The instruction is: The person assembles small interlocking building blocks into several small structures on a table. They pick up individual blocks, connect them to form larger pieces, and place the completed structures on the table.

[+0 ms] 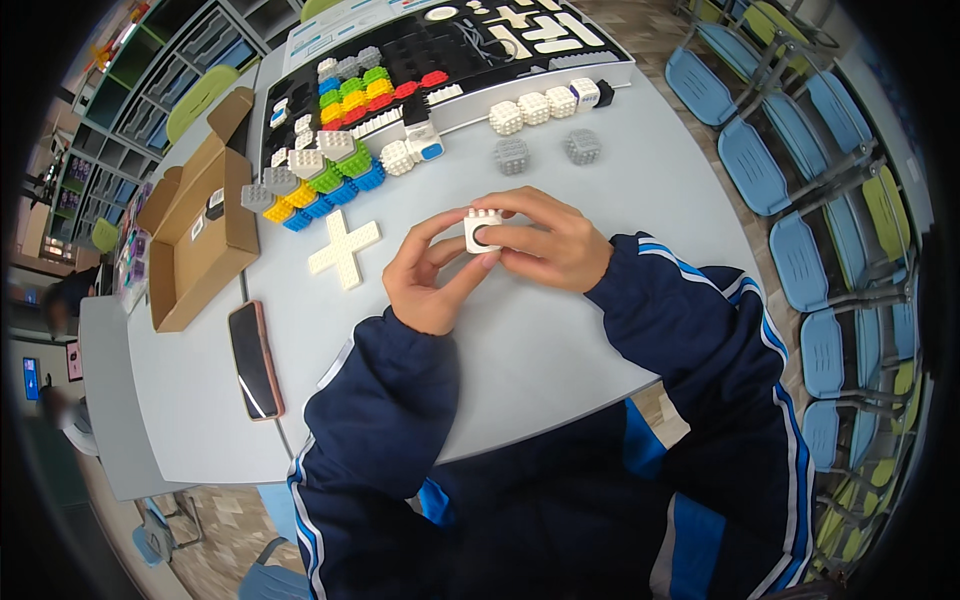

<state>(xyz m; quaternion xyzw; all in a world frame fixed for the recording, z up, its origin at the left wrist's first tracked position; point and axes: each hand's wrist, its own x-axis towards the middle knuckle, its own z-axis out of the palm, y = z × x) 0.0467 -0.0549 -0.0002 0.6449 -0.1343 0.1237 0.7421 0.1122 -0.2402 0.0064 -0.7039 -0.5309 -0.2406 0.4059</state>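
Observation:
Between my two hands, a little above the grey table, is a small white cube block (471, 236) with studs on top and a dark round spot on one face. My left hand (428, 275) pinches it from the left with thumb and fingers. From the right, my right hand (560, 240) grips it too, one finger lying across its front face. A white studded cross piece (345, 248) lies flat left of my hands. Beyond them sit two grey studded cubes (512, 155) and a joined row of white cubes (533, 106).
Coloured block stacks (325, 178) stand at the back left, before a black parts tray (447, 60). An open cardboard box (205, 250) and a phone (255, 360) are on the left. Blue chairs (755, 165) line the right, past the table edge.

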